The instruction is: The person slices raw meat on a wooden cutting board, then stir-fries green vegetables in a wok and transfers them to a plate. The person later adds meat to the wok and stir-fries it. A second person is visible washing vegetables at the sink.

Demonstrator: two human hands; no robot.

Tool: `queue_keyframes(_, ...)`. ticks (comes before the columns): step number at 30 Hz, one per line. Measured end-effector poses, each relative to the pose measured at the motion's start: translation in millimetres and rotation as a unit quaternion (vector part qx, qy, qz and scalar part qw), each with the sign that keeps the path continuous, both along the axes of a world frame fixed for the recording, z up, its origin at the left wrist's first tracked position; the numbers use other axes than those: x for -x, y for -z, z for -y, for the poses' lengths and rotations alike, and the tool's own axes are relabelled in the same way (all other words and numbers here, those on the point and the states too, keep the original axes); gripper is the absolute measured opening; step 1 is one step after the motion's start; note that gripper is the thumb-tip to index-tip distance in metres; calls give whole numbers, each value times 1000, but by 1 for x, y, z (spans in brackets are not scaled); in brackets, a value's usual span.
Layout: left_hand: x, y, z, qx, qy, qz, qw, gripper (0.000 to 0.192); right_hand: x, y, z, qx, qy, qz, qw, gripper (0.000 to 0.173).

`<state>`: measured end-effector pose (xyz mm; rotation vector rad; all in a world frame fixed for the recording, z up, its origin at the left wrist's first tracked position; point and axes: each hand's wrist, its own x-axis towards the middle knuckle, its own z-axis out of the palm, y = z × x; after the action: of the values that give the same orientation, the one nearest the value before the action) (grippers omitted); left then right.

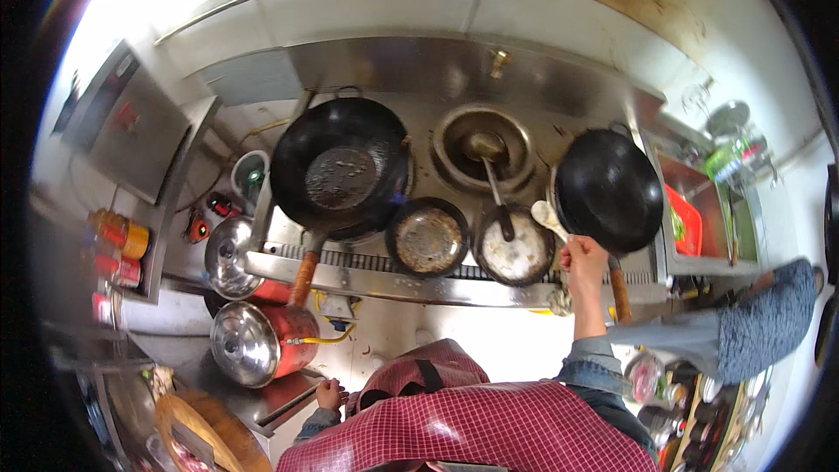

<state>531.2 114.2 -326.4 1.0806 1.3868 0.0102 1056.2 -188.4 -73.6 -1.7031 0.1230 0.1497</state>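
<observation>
My right hand (585, 259) grips a pale spoon (548, 217) by its handle, held between the right wok and a round pan with a whitish surface (518, 249). The right wok (609, 190) is black, with a wooden handle beside my forearm. My left hand (331, 394) hangs low near my apron, away from the stove; its fingers look curled, and I cannot tell whether anything is in them. On the left of the stove a larger black wok (341, 164) has a wet, shiny bottom. A long-handled ladle (486, 151) rests in a metal basin (446, 137) at the back.
A smaller round pan (429, 238) sits at the stove's front. Pots with metal lids (244, 344) stand lower left, near a round wooden board (190, 429). To the right are a sink with a red basket (688, 226), another person (763, 321) and a rack of jars (704, 419).
</observation>
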Motion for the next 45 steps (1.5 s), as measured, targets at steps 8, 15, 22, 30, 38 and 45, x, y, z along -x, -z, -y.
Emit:
queue_keyframes(8, 31, 23, 14, 16, -75, -12, 997, 31, -8, -48, -198, 184, -151, 386, 891, 17)
queue_keyframes(15, 69, 2, 67, -12, -230, -23, 973, 26, -19, 3, -91, 240, -52, 331, 911, 19)
queue_keyframes(22, 154, 30, 153, -11, -318, -90, 944, 29, 23, 109, -23, 231, -188, 115, 948, 20)
queue_keyframes(30, 310, -77, 184, -282, -460, -412, 734, 23, 152, 92, -112, 355, -340, 204, 847, 30)
queue_keyframes(38, 417, -242, 40, -548, -370, -371, 652, 58, 331, 53, -206, 343, -499, 233, 761, 44)
queue_keyframes(45, 438, -263, -40, -401, -180, -515, 736, 100, 607, -7, -341, -27, -761, 371, 531, 12)
